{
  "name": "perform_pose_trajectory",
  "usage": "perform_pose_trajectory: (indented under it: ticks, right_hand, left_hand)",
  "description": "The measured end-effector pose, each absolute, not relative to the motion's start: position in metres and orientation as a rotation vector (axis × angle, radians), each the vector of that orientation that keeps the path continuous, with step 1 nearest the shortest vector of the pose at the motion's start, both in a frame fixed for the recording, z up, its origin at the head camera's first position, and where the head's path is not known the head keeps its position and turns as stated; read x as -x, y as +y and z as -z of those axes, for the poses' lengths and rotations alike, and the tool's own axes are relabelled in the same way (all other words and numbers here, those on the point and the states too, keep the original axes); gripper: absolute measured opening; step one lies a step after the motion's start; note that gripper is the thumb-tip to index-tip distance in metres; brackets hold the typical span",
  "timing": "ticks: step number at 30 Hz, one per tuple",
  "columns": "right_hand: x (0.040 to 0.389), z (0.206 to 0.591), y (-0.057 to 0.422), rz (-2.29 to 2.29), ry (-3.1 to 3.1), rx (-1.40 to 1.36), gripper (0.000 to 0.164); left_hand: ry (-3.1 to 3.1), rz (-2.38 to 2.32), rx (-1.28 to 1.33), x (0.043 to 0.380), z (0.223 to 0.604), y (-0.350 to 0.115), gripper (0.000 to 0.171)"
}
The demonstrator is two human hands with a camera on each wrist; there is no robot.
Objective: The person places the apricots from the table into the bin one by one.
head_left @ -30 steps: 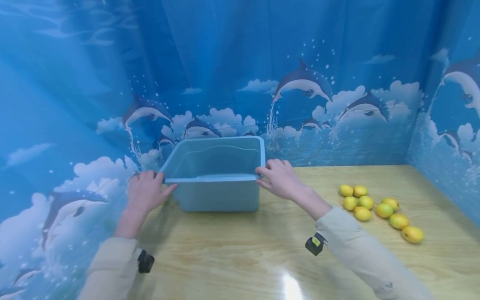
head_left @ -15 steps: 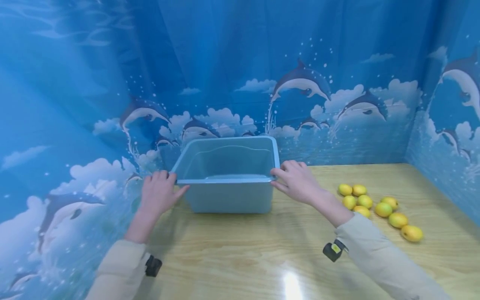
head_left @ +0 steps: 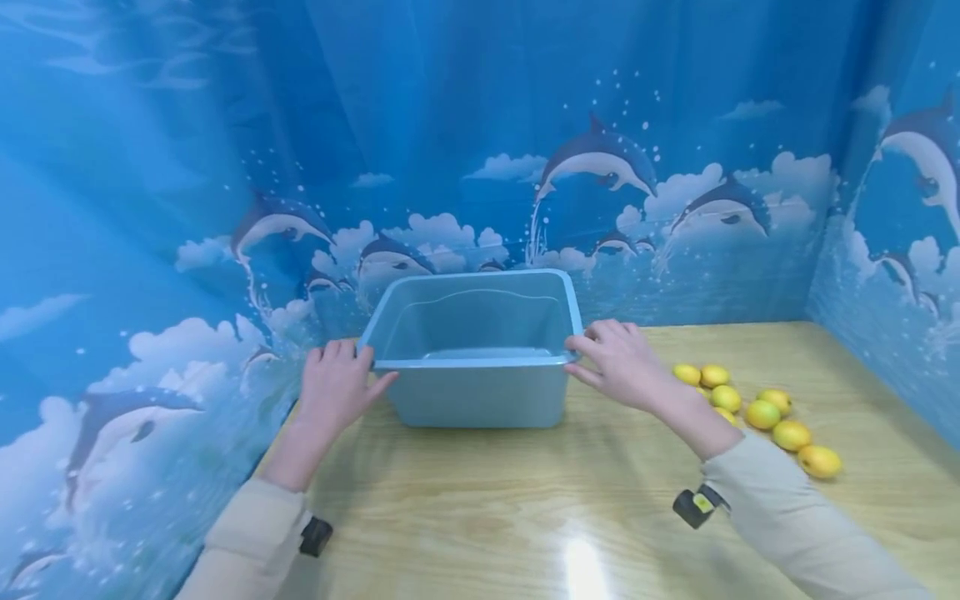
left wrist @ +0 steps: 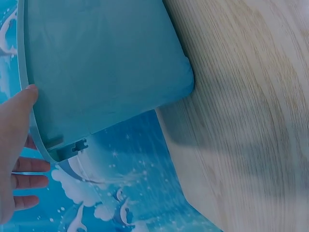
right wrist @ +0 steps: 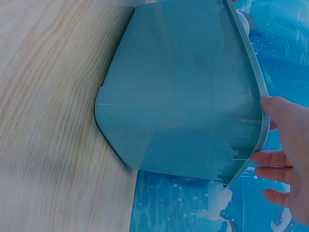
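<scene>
A light blue plastic storage bin (head_left: pixel 480 396) stands upright on the table, its open top facing up. At its near left corner my left hand (head_left: pixel 333 387) grips the rim, the thumb along the near side. My right hand (head_left: pixel 618 367) pinches the rim at the near right corner. In the left wrist view, the left thumb lies on the outer face of the bin (left wrist: pixel 106 58) and the fingers reach past its edge. The right wrist view has the right thumb and fingers at the rim of the bin (right wrist: pixel 178 92).
Several yellow-green fruits (head_left: pixel 820 462) lie in a loose group on the right of the wooden table (head_left: pixel 465 517), partly behind my right forearm. A blue curtain (head_left: pixel 465 125) printed with dolphins hangs along the back and both sides, close behind the bin.
The bin has slid to the right across the table, and both hands have moved along with it, keeping their hold on the rim. My right forearm now covers part of the fruit group.
</scene>
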State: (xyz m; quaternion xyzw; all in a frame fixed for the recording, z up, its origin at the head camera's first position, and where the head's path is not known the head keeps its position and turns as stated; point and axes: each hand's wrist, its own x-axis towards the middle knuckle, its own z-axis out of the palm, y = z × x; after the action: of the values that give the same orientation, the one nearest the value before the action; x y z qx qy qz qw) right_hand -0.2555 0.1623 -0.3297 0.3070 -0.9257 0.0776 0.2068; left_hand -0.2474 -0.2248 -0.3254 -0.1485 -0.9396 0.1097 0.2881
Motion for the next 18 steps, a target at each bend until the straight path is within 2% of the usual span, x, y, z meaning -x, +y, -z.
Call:
perform_pose_trajectory:
  ticks: [18]
  right_hand:
    - [0.245,0.330,0.197,-0.233,-2.624,-0.781,0.032]
  left_hand:
    - [-2.402,-0.283,0.436,0.246,0.329,-0.190,0.054]
